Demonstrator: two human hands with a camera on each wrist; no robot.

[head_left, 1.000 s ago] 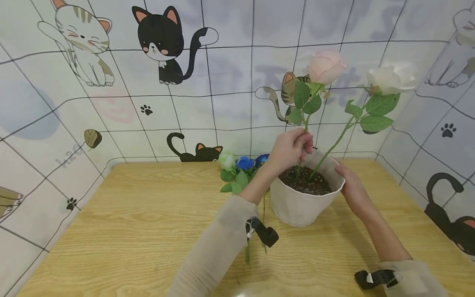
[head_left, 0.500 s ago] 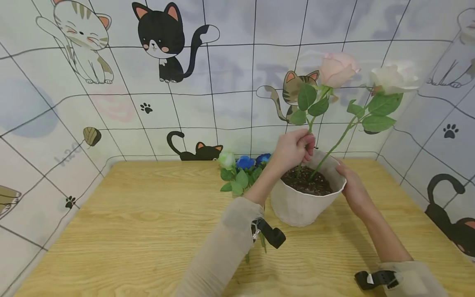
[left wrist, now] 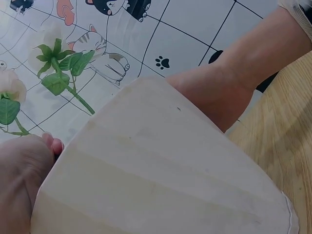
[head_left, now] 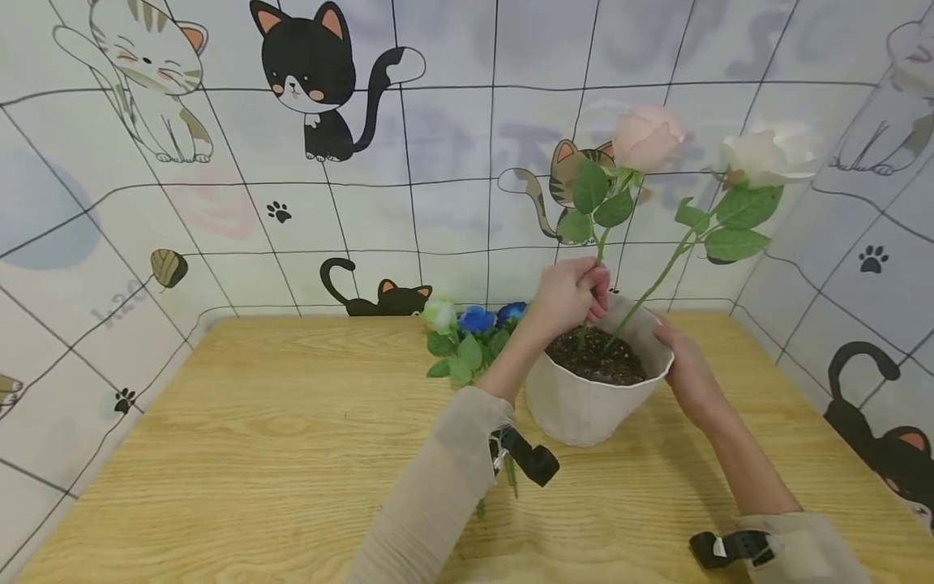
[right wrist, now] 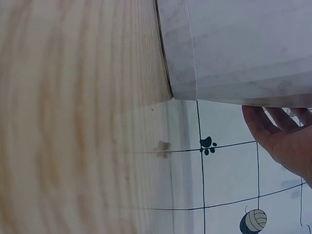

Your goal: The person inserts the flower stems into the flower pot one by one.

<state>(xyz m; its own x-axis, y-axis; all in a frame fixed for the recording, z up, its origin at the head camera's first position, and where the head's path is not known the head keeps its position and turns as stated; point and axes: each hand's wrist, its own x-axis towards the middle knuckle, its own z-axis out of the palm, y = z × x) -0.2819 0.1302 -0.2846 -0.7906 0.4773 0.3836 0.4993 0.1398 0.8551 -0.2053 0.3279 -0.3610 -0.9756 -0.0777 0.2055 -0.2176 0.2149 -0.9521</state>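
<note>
Peering through the head view, I see the left hand [head_left: 571, 294] pinch the pink rose [head_left: 649, 139] by its stem over the soil [head_left: 598, 359], probably steadying it, while the right hand [head_left: 686, 365] grips the white pot [head_left: 572, 411] by its rim, likely bracing it. On the left wrist, the pot's wall hides most fingers; on the right wrist, they reach behind the rim

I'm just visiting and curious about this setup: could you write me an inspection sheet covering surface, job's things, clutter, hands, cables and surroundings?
Surface: wooden table, light grain.
Job's things: pot with soil; pink rose and white rose stand in it, the white one leaning. Beside the pot lie a pale green flower and blue flowers.
Clutter: nothing seen.
Hands: left hand pinches the pink rose's stem; right hand holds the pot's rim.
Cables: nothing seen.
Surroundings: pale, lined wall with printed cats.
</note>
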